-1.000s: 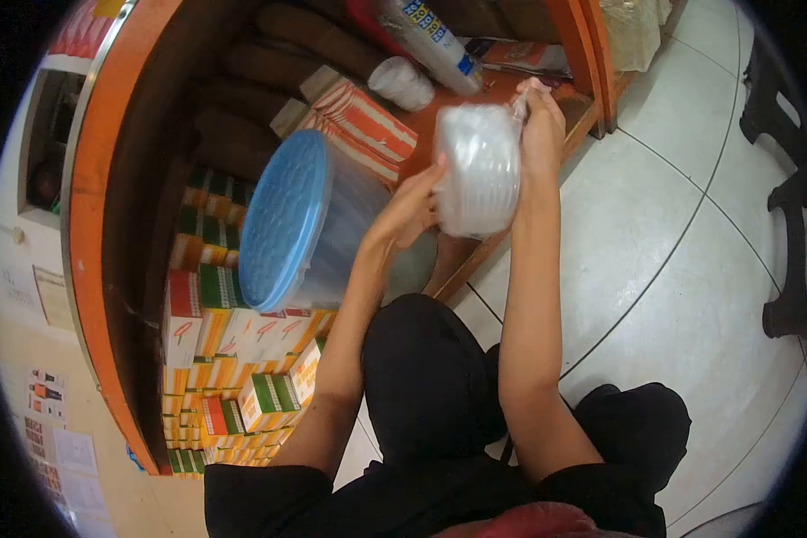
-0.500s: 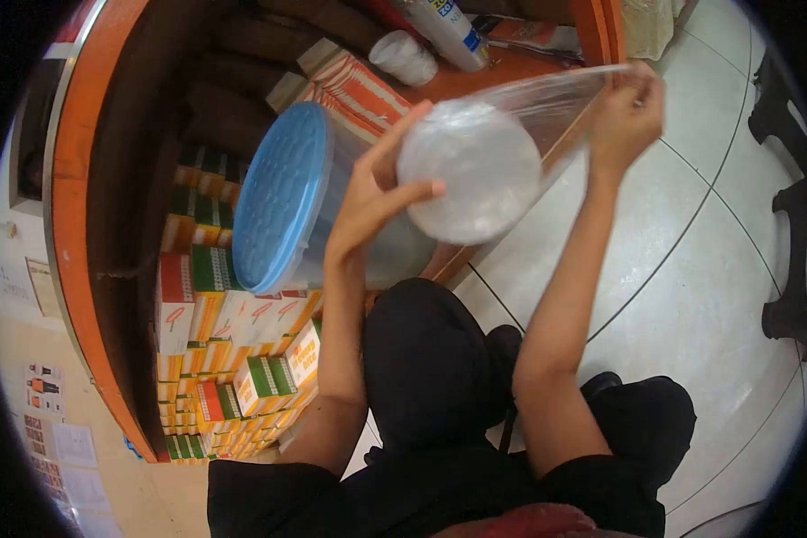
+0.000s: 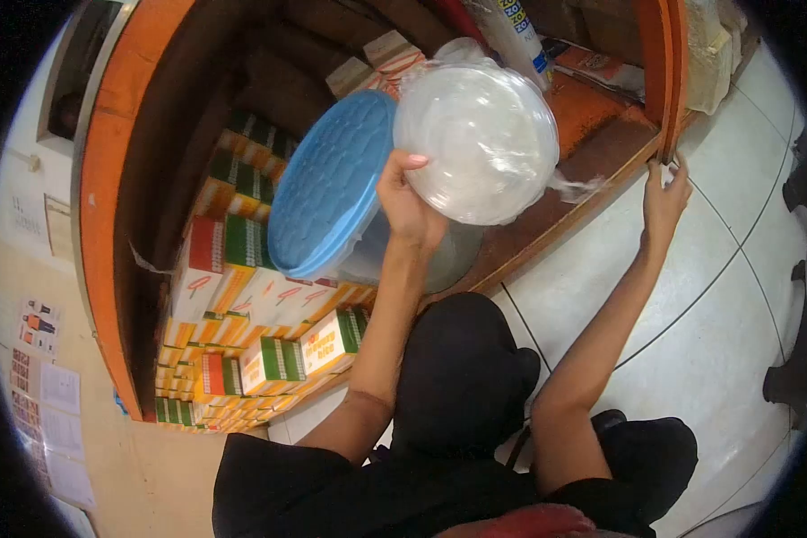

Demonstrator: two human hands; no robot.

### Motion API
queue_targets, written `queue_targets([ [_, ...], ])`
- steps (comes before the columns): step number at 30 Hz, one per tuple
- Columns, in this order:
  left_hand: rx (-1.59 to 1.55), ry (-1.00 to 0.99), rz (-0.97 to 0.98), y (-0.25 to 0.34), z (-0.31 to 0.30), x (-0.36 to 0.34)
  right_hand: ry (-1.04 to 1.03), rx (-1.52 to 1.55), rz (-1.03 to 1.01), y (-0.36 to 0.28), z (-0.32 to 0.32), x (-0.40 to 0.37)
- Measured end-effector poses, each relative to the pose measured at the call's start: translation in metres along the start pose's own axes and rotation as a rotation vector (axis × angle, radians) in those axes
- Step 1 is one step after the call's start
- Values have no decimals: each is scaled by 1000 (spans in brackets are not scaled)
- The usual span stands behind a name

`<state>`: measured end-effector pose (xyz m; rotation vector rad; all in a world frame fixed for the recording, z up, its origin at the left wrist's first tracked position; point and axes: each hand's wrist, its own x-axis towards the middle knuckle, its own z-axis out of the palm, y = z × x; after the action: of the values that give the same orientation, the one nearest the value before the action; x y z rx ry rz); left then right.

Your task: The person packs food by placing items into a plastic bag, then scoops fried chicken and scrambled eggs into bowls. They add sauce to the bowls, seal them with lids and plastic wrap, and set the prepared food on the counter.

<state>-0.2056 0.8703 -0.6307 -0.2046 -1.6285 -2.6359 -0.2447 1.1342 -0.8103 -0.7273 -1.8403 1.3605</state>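
A round stack of clear plastic lids (image 3: pixel 480 139), wrapped in shiny plastic film, is gripped at its lower left edge by my left hand (image 3: pixel 411 202). The thumb lies over the front and the other fingers are hidden behind. A loose twist of film (image 3: pixel 578 186) trails from the right side. My right hand (image 3: pixel 666 197) is away from the lids, by the front corner of the orange shelf upright (image 3: pixel 674 81), its fingers curled and apart. Behind my left wrist stands a clear tub with a blue lid (image 3: pixel 332 184).
Several yellow, green and white boxes (image 3: pixel 273 363) are stacked at the left in the wooden cabinet (image 3: pixel 108 215). A white tube with blue and yellow lettering (image 3: pixel 516 40) stands on the orange shelf. Dark stool legs (image 3: pixel 793 386) rest on the tiled floor (image 3: pixel 690 314).
My right hand has let go of the stretched film and moved right and down. My left hand has turned the wrapped lids more toward me; the view has shifted.
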Motion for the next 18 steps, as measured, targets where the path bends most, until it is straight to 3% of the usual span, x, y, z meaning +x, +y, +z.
queue_targets([
  [1, -9, 1, -4, -3, 2, 1, 47, 145, -37, -45, -13, -8],
  [3, 66, 39, -24, -10, 3, 1, -427, 632, 42, -111, -35, -23],
  [5, 141, -27, -43, -13, 2, -1, -803, 708, -163, -132, -25, -46],
  [7, 222, -111, -40, -11, 1, 0, -767, 768, -198, -151, -20, -61],
  [9, 58, -270, -57, -3, 0, -2, -732, 845, -247, -156, -23, -63],
  [11, 95, -271, -18, -4, 9, -8, -879, 1147, 80, -154, -35, -62],
  [12, 264, -212, 32, -5, 12, -11, -984, 1388, 317, -157, -41, -63],
  [13, 435, -147, 71, -6, 14, -14, -983, 1392, 318, -156, -38, -65],
  [15, 653, -193, 80, -14, 2, -13, -872, 1388, 651, -152, -28, -70],
  [18, 765, -418, 63, -23, -26, 2, -802, 1414, 602, -141, -30, -63],
])
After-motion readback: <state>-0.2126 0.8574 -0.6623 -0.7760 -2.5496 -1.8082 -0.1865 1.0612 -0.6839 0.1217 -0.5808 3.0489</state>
